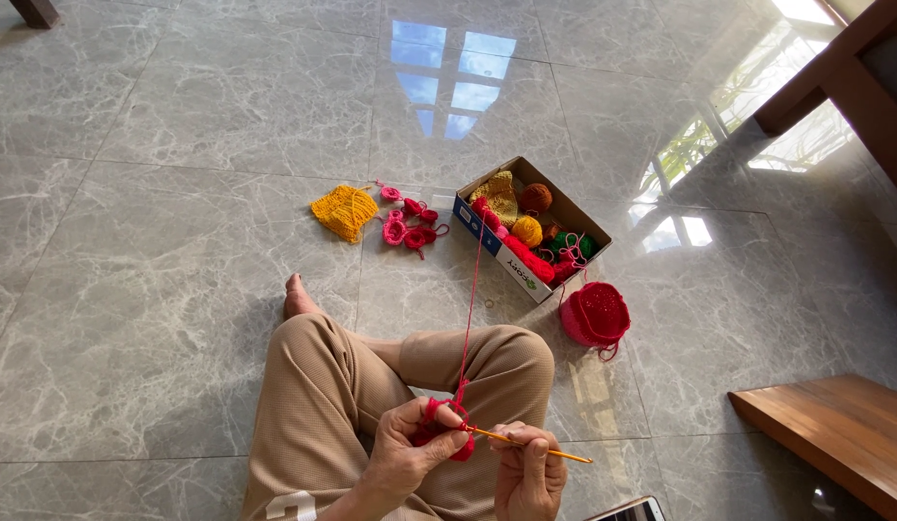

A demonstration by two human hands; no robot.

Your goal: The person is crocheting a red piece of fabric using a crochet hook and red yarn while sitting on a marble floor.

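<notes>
Head view: soft, light red crochet (446,431) is pinched in the left hand (402,458); a slim hook (528,445) is gripped by the right hand (527,475).

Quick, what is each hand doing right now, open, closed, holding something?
Left hand: closed on a small red crochet piece.
Right hand: closed on an orange crochet hook.

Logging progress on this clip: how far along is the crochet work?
Done: a yellow crocheted piece, small pink pieces and a red basket lie finished on the floor. In hand: left hand pinches a small red piece; right hand works the hook. Left: yarn balls fill the box.
</notes>
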